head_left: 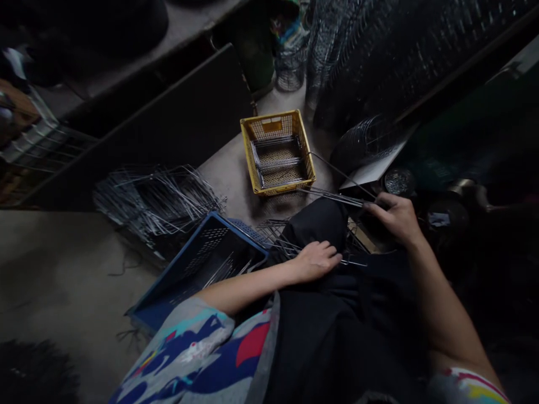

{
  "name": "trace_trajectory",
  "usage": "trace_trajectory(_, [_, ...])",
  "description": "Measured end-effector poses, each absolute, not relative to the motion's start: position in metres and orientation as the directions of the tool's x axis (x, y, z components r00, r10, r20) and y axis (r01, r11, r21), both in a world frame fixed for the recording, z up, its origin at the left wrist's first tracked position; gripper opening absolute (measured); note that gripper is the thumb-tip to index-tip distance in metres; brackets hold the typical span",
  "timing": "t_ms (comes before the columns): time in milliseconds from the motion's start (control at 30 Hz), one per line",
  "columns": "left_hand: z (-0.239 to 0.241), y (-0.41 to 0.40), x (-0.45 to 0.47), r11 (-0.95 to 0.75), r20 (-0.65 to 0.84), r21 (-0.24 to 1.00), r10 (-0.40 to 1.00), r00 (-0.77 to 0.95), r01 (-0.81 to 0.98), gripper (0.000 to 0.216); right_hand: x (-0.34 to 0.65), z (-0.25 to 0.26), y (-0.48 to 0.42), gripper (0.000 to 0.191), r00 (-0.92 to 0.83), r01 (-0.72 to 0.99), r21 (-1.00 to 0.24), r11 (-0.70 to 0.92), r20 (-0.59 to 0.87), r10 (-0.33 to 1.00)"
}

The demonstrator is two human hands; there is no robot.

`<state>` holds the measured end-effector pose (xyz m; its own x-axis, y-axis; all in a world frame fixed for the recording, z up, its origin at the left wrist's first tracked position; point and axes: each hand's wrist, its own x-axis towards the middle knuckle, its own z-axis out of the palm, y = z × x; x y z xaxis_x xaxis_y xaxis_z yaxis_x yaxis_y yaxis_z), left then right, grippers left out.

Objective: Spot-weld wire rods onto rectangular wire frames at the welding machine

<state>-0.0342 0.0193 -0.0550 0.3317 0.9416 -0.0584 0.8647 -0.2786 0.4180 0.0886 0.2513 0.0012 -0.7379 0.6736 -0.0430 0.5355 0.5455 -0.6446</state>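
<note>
My right hand (393, 216) is closed, thumb and fingers pinching a bent wire frame (332, 195) that extends left toward the yellow crate. My left hand (318, 261) lies over my lap, fingers curled down on several thin wire frames (284, 242) whose ends stick out on both sides of it. Just beyond my knee stands the yellow crate (283, 191), with rectangular wire frames (278, 164) lying inside. A tilted blue crate (177, 275) sits by my left forearm and holds some more wire pieces (221, 272).
A heap of bent wire pieces (155, 196) lies left of the yellow crate. Behind it leans a dark panel (168, 118) below a bench. Stacked wire goods (362, 50) fill the back right. A coil-like wire bundle (370, 137) rests near my right hand. The right side is dark.
</note>
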Motion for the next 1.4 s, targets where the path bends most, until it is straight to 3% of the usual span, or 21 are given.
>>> trace_trajectory(167, [-0.050, 0.026, -0.026, -0.315, -0.015, 0.400, 0.937, 0.349, 0.861, 0.029, 0.121, 0.005, 0.210, 0.034, -0.766, 0.497, -0.745, 0.444, -0.136, 0.628])
trace_trajectory(333, [-0.043, -0.011, -0.053, -0.432, 0.287, 0.411, 0.897, 0.336, 0.803, 0.024, 0.148, -0.028, 0.200, 0.028, -0.834, 0.465, -0.750, 0.471, -0.193, 0.516])
trace_trajectory(433, [-0.036, -0.035, -0.083, -0.328, 0.438, 0.469, 0.893, 0.107, 0.820, 0.024, 0.150, -0.059, 0.198, 0.024, -0.833, 0.451, -0.721, 0.526, -0.127, 0.539])
trace_trajectory(567, [-0.027, -0.034, -0.130, -0.006, 0.497, 0.445, 0.834, -0.241, 0.896, 0.032, 0.138, -0.086, 0.186, 0.024, -0.856, 0.396, -0.738, 0.546, -0.082, 0.510])
trace_trajectory(633, [-0.029, -0.019, -0.148, 0.155, 0.435, 0.421, 0.830, -0.349, 0.894, 0.039, 0.133, -0.089, 0.179, 0.026, -0.878, 0.384, -0.731, 0.564, -0.100, 0.469])
trace_trajectory(700, [-0.034, -0.003, -0.159, 0.266, 0.258, 0.411, 0.883, -0.392, 0.872, 0.046, 0.132, -0.085, 0.175, 0.027, -0.887, 0.382, -0.723, 0.575, -0.111, 0.448])
trace_trajectory(833, [-0.044, 0.006, -0.162, 0.386, -0.282, 0.511, 0.919, -0.274, 0.768, 0.045, 0.149, -0.073, 0.174, 0.029, -0.882, 0.418, -0.693, 0.587, -0.157, 0.444])
trace_trajectory(900, [-0.042, -0.001, -0.160, 0.409, -0.410, 0.573, 0.893, -0.185, 0.710, 0.048, 0.160, -0.069, 0.179, 0.030, -0.885, 0.424, -0.680, 0.598, -0.171, 0.433])
trace_trajectory(967, [-0.036, -0.005, -0.158, 0.341, -0.352, 0.600, 0.925, -0.144, 0.723, 0.052, 0.167, -0.067, 0.186, 0.030, -0.877, 0.420, -0.666, 0.617, -0.124, 0.463])
trace_trajectory(1100, [-0.022, 0.017, -0.152, 0.036, -0.078, 0.615, 0.997, 0.015, 0.788, 0.055, 0.153, -0.068, 0.204, 0.029, -0.867, 0.432, -0.580, 0.690, -0.056, 0.496])
trace_trajectory(1200, [-0.020, 0.051, -0.148, -0.011, -0.189, 0.666, 0.965, 0.183, 0.746, 0.041, 0.131, -0.064, 0.216, 0.027, -0.868, 0.452, -0.487, 0.747, -0.046, 0.495])
trace_trajectory(1267, [-0.021, 0.072, -0.150, 0.010, -0.258, 0.667, 0.941, 0.218, 0.745, 0.042, 0.126, -0.057, 0.223, 0.024, -0.819, 0.509, -0.437, 0.741, 0.017, 0.573])
trace_trajectory(1400, [-0.029, 0.098, -0.159, 0.008, -0.185, 0.626, 0.973, 0.139, 0.780, 0.040, 0.154, -0.045, 0.233, 0.030, -0.648, 0.574, -0.552, 0.605, 0.147, 0.747])
